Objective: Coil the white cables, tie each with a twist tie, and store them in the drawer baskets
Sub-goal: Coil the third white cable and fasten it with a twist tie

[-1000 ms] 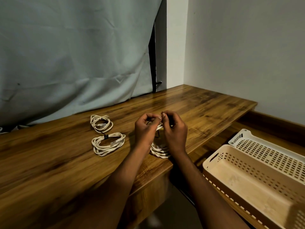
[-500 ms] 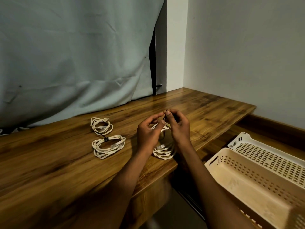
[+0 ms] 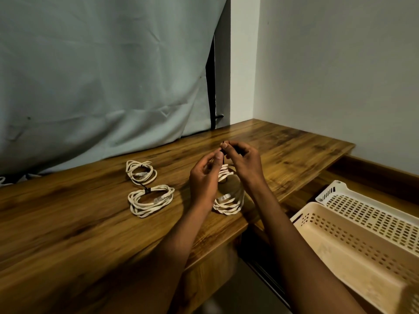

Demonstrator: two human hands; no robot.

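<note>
A coiled white cable [image 3: 227,205] stands on edge near the front edge of the wooden table [image 3: 294,152], its top held up between my hands. My right hand [image 3: 243,163] and my left hand [image 3: 205,177] both pinch a dark twist tie [image 3: 224,152] at the top of that coil. Two more white coils lie flat to the left, each bound with a dark tie: a smaller coil [image 3: 141,172] farther back and a larger coil [image 3: 150,200] nearer me.
A beige perforated basket [image 3: 353,250] and a white perforated basket [image 3: 371,207] sit low on the right, beside the table. A grey-green curtain [image 3: 102,75] hangs behind the table, a plain wall to the right.
Both hands have risen slightly with the twist tie, lifting the top of the coil off the table. The two tied coils have not moved.
</note>
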